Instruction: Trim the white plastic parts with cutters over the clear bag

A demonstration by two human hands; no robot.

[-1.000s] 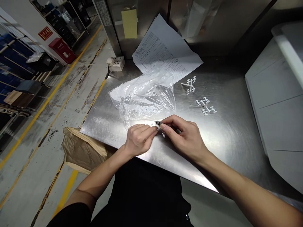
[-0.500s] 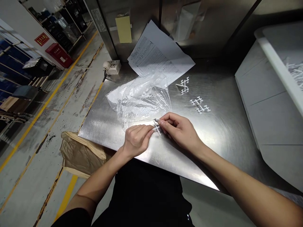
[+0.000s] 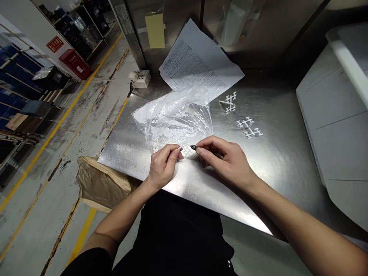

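Note:
My left hand (image 3: 164,165) is closed, thumb and forefinger pinching the end of a small white plastic piece (image 3: 181,148). Opposite it, my right hand (image 3: 230,159) grips a small dark tool with a shiny metal tip (image 3: 193,147), pointed toward the left hand; most of the tool is hidden by the fingers. White plastic parts (image 3: 187,151) show between the hands, by the edge of a clear plastic bag (image 3: 175,119); whether they join the pinched piece I cannot tell. To the right lie two white branched plastic frames, one nearer (image 3: 249,127) and one farther (image 3: 229,102).
Everything lies on a steel table (image 3: 123,142). Printed sheets (image 3: 198,57) rest behind the bag, with a power socket (image 3: 142,79) to their left. A large pale bin (image 3: 330,115) stands at the right. An open brown bag (image 3: 100,184) is below the left edge.
My hands have drawn slightly apart. The white cross-shaped piece between them has tilted and shifted, and more of the dark tool shows. The view has moved a little left.

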